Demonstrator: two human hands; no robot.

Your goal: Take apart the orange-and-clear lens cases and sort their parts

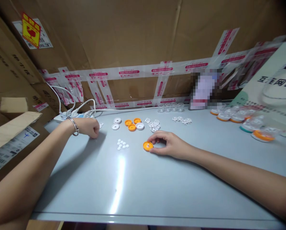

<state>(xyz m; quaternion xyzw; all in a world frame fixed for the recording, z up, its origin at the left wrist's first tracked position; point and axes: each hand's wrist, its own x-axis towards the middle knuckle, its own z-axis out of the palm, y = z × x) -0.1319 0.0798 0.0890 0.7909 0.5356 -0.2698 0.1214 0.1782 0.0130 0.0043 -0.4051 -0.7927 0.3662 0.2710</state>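
Setting: A pale grey table (133,191) stood against a wall of taped cardboard boxes (133,38), seen from above by the person working at it.
Right hand: The right hand (171,144) lay low on the table, forefinger arched and thumb tucked under, their tips closed lightly on the rim of an orange disc (147,146).
Orange disc: It sat flat on the table near the middle, just right of a cluster of small white buttons (122,144). The light pinch seemed meant to steady it rather than lift it.
Left hand: The left hand (88,127), with a bracelet (74,125) at the wrist, rested on the table to the left, fingers curled into a loose fist.
Parts behind: A short row of orange and white discs (133,124) lay beyond the hands, with white lattice pieces (154,125) beside it and clear cups (170,107) along the wall. Like lay with like, probably so each kind was easy to reach.
Far right: Clear cases with orange and teal bases (238,116) sat in a group, well apart from the loose parts.
Hard to make out: Whether the left fist held anything could not be told. A small pale spot showed on the orange disc, too small to identify. A rectangle (205,89) against the wall was blurred out. A printed box (272,83) was cut off at the right edge, and both forearms ran out of view.
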